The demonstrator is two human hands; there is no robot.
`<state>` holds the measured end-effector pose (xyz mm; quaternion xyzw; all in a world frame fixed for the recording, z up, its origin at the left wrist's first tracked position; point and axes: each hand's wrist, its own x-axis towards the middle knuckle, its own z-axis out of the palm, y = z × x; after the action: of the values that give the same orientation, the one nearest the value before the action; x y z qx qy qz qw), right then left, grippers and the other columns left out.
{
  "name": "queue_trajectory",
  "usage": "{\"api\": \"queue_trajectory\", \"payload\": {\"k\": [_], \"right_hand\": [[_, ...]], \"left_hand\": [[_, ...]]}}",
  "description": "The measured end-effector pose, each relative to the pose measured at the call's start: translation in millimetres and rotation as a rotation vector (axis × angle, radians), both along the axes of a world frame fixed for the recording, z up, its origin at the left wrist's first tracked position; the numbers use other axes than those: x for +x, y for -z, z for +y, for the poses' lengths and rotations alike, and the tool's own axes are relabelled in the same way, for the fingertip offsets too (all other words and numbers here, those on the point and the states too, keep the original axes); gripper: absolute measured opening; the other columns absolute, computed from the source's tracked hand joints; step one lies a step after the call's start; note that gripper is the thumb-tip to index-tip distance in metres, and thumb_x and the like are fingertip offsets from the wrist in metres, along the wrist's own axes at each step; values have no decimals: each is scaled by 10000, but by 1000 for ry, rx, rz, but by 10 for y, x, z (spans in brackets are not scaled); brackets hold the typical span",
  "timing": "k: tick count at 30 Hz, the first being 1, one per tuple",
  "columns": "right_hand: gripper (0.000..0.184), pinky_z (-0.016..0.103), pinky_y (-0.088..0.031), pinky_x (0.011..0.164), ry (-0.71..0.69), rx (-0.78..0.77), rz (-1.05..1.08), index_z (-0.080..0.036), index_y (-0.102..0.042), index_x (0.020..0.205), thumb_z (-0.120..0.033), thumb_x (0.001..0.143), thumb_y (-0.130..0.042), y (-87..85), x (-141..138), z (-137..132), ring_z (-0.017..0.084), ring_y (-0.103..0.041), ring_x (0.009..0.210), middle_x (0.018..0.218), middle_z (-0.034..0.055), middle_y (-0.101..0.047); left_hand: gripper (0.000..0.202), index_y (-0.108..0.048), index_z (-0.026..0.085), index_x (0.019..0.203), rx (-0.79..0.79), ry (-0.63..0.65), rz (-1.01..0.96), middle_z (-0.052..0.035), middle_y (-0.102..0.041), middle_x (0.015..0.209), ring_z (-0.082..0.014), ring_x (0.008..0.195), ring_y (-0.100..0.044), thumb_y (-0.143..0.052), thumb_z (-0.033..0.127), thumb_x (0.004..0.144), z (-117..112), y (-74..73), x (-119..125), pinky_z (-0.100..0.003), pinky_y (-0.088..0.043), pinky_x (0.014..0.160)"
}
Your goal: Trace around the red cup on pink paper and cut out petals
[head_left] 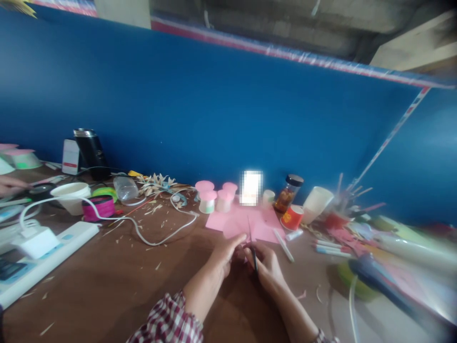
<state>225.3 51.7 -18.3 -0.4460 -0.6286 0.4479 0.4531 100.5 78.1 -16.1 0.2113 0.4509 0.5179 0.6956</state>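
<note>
My right hand [268, 267] is closed around dark-handled scissors [253, 256], their blades pointing away from me. Beside it, my left hand [225, 253] pinches a piece of pink paper [235, 227] with a curved edge, next to the blades. Fingers hide part of this paper, and whether the blades are cutting into it I cannot tell. Beyond both hands, pink sheets [266, 229] lie flat on the brown table. Behind them stand several small paper cups with round pink tops [207, 195].
A white pen [283, 245] lies right of the sheets, near a red cup [293, 216] and a dark-lidded jar [288, 193]. At left are a power strip [76, 236], a white cable [153, 244] and magenta ribbon [98, 207]. Another person's hand [12, 186] shows far left. A glue gun [382, 281] blurs at right.
</note>
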Motion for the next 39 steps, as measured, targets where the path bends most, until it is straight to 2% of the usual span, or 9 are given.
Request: {"api": "queue_trajectory", "payload": {"k": [4, 9, 14, 21, 25, 29, 34, 39], "right_hand": [[333, 234, -441, 522, -10, 16, -3, -134, -655, 927, -427, 770, -634, -7, 2, -5, 136, -522, 517, 608, 1, -593], [349, 221, -421, 481, -10, -4, -1, -133, -655, 942, -429, 757, -647, 10, 6, 2, 137, -525, 524, 644, 14, -616], [368, 215, -397, 460, 15, 4, -27, -128, -656, 943, -439, 745, -655, 23, 10, 11, 130, -499, 490, 530, -24, -548], [407, 218, -391, 444, 19, 12, -43, -117, -662, 928, -477, 739, -642, 15, 5, 7, 119, -474, 455, 517, -26, -531], [376, 216, -387, 445, 17, 8, -36, -120, -661, 927, -446, 739, -654, 19, 4, 7, 115, -472, 449, 520, -30, -535], [349, 213, -383, 445, 8, -6, -25, -118, -657, 926, -416, 744, -658, 15, 6, 4, 112, -466, 450, 514, -36, -521], [342, 214, -384, 452, 7, -3, -36, -120, -654, 928, -415, 755, -650, 27, 18, 6, 115, -468, 465, 525, -33, -522], [349, 211, -372, 446, -1, -12, -48, -112, -650, 931, -417, 760, -645, 46, 22, 18, 110, -459, 461, 538, -28, -528]], "left_hand": [[305, -642, 82, 738, -2, 4, 7, -71, -648, 599, -148, 490, -593, -756, 309, 569, 8, 6, -3, -232, -428, 437], [259, -636, 85, 692, 15, -9, -2, -73, -644, 593, -132, 493, -588, -749, 287, 576, 0, -12, 2, -208, -402, 422], [247, -634, 87, 707, 23, -36, 31, -78, -653, 617, -139, 519, -599, -736, 278, 588, 3, 13, -2, -210, -411, 433], [297, -632, 99, 731, 43, -44, 67, -66, -645, 598, -157, 507, -601, -762, 299, 555, 15, 31, -8, -232, -420, 435], [260, -621, 96, 705, 50, -32, 72, -58, -629, 578, -137, 508, -590, -742, 292, 584, 7, 25, -15, -211, -406, 430], [273, -622, 93, 721, 48, 8, 57, -62, -636, 598, -137, 496, -586, -734, 310, 599, 14, 55, -28, -233, -438, 453], [287, -626, 94, 719, 52, 4, 68, -74, -655, 630, -139, 513, -598, -744, 321, 589, 37, 97, -44, -232, -443, 465], [271, -631, 92, 713, 65, 29, 62, -71, -649, 630, -135, 517, -590, -739, 310, 595, 36, 79, -69, -229, -435, 469]]}}
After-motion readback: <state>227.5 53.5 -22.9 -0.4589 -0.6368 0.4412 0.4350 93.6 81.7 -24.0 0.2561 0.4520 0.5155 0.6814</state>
